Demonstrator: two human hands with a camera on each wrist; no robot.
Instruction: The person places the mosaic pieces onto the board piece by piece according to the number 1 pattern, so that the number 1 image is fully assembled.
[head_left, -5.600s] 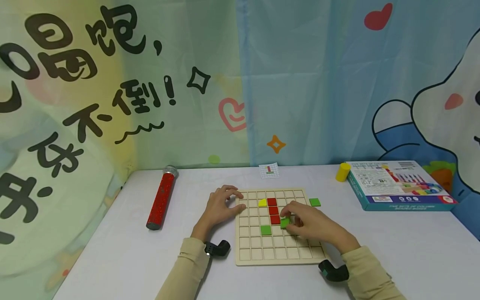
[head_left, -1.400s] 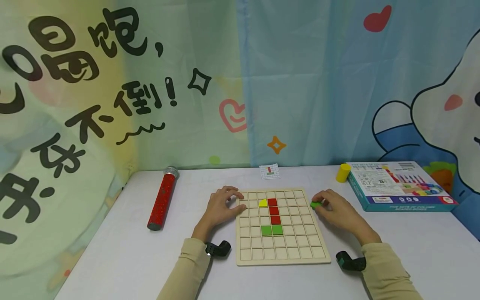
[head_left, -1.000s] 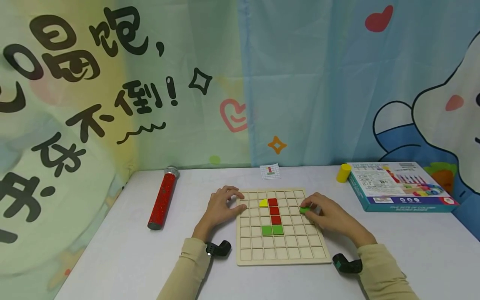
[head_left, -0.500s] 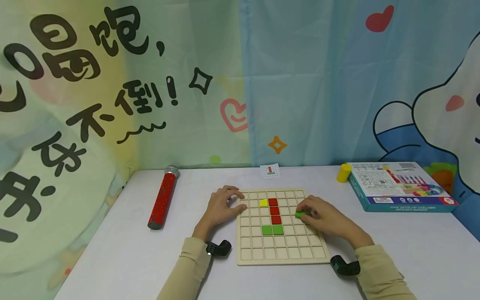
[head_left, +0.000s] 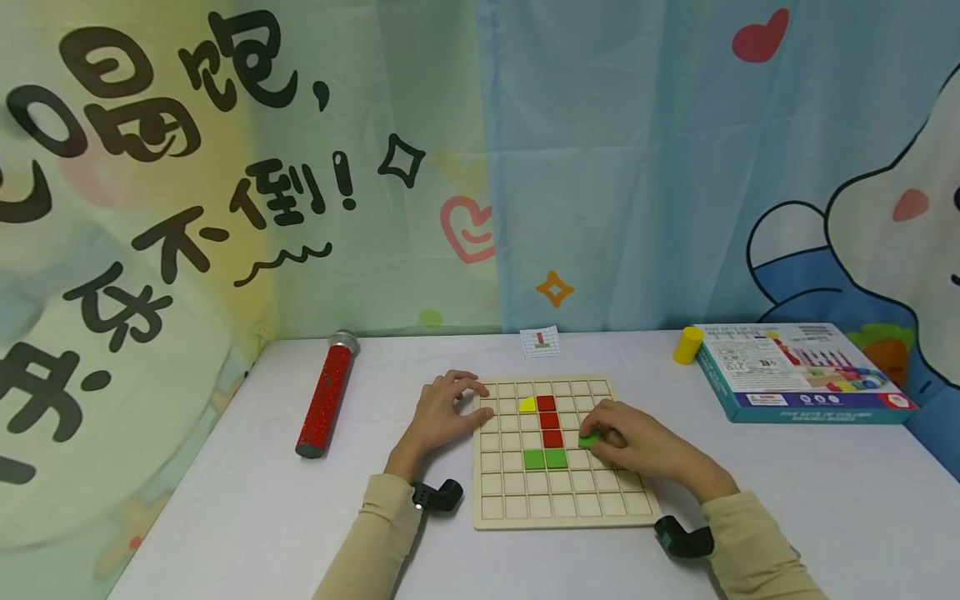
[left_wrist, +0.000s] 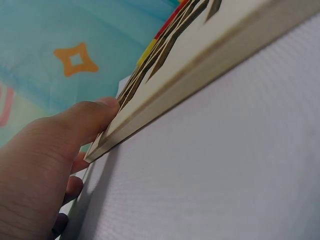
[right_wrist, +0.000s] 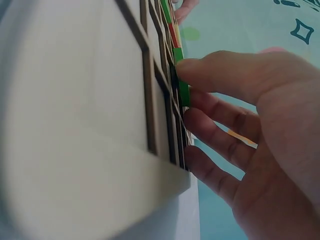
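Observation:
A wooden grid board (head_left: 592, 505) lies flat on the white table. In its cells sit a yellow quarter-round tile (head_left: 527, 405), three red tiles (head_left: 549, 421) in a column, and two green tiles (head_left: 544, 458) side by side below them. My right hand (head_left: 622, 442) pinches a third green tile (head_left: 588, 439) over the board, just right of the lowest red tile; the right wrist view shows thumb and fingers on the tile's (right_wrist: 183, 90) edge. My left hand (head_left: 442, 412) rests on the board's far left corner, fingers curled over the board's edge (left_wrist: 165, 105).
A red glittery tube (head_left: 324, 395) lies at the left. A small pattern card (head_left: 540, 342) sits behind the board. A yellow cylinder (head_left: 686, 345) and a teal game box (head_left: 802, 371) are at the back right. Printed curtains hang behind the table.
My right hand picked up the green tile from the table right of the board and carried it left over the grid towards the red column. The left hand stayed put.

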